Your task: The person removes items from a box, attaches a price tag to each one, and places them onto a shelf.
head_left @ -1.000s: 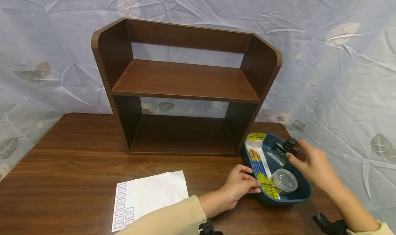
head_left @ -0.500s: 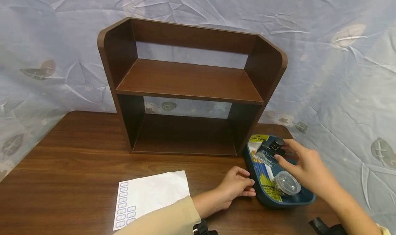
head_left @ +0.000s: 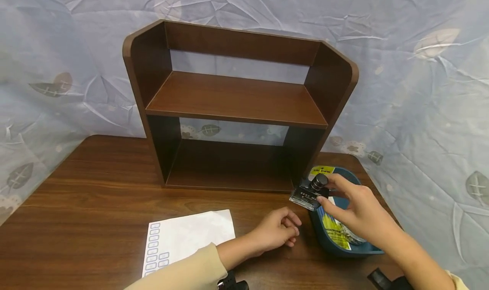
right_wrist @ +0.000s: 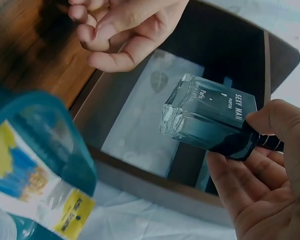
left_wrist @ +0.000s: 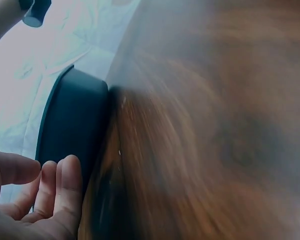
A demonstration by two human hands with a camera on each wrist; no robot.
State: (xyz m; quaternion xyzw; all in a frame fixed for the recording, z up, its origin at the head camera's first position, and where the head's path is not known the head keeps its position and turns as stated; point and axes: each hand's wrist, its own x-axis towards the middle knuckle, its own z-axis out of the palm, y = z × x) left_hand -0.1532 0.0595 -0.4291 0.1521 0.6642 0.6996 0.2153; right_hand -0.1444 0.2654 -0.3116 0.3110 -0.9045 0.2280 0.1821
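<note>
My right hand pinches a perfume bottle of clear and dark glass with a black cap, above the left edge of the blue tub. Its "SEXY MAN" label shows in the right wrist view. Under that hand, a pack of paintbrushes lies in the tub, and a clear round container beside it is mostly covered. Left of the tub, my left hand has its fingers loosely curled around nothing. The tub's dark side wall rises beyond those fingers in the left wrist view.
A brown two-tier shelf stands at the back of the wooden table, its right side close to the tub. White paper with small printed boxes lies in front, partly under the left sleeve. Patterned cloth hangs behind.
My right hand has lifted the perfume bottle out of the tub and carried it left. My left hand has come off the tub's edge and drawn back left.
</note>
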